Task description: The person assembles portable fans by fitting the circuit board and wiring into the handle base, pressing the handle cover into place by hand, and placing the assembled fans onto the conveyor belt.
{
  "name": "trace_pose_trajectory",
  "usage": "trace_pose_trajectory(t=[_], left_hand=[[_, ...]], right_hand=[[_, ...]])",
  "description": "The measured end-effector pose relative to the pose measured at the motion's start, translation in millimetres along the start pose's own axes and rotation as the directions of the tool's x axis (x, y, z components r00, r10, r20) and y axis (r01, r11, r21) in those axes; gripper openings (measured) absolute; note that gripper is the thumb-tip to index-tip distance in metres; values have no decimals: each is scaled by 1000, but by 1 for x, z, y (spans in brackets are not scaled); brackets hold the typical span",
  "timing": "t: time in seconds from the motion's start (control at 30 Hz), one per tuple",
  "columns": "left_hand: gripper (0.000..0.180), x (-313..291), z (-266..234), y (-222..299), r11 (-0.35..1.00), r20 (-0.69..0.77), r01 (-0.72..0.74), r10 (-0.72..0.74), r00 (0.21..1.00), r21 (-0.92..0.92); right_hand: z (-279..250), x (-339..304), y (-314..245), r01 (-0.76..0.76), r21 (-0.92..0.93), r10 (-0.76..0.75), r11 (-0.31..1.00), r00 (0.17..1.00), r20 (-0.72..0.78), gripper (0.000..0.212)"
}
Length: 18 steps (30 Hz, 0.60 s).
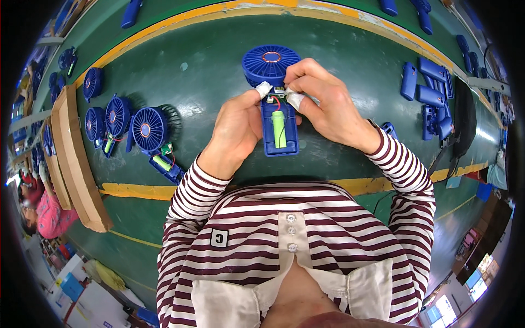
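Note:
A blue hand-held fan point(272, 64) lies on the green belt point(208, 82) with its open handle toward me. A green battery cell point(279, 129) sits in the open handle, and red wires run up to a small circuit board under my fingers. My left hand point(236, 128) grips the handle's left side, its taped thumb near the board. My right hand point(322, 106) comes over from the right, taped fingertips pinching at the board just below the fan head.
Several more open blue fans point(143, 130) stand at the left, one with a loose green cell point(162, 162). Blue handle covers point(432, 93) lie at the right. A cardboard strip point(76, 164) edges the belt's left side. Another person point(41, 210) sits at far left.

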<state>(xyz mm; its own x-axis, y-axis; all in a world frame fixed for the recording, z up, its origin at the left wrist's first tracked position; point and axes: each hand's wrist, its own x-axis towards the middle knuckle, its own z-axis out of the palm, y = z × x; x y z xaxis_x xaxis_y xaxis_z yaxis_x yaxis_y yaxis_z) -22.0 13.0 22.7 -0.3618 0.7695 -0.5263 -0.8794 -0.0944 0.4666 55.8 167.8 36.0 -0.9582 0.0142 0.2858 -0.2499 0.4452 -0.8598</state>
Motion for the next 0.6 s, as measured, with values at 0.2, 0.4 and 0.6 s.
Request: trace_pose_trajectory(t=[0.2,0.4,0.6], left_hand=[[38,0,-3,-2,1000,20,-7,7,1000,12],[34,1,-5,-5,1000,-7,-15,14,1000,-27],[32,0,-5,-6,1000,-32,-23,23,999,-5]], right_hand=[[1,-2,4,92,-132,-95,987,995,-14,5],[0,-2,-1,33,-95,-32,995,999,15,8],[1,-4,3,115,-183,-111,976,993,36,14]])
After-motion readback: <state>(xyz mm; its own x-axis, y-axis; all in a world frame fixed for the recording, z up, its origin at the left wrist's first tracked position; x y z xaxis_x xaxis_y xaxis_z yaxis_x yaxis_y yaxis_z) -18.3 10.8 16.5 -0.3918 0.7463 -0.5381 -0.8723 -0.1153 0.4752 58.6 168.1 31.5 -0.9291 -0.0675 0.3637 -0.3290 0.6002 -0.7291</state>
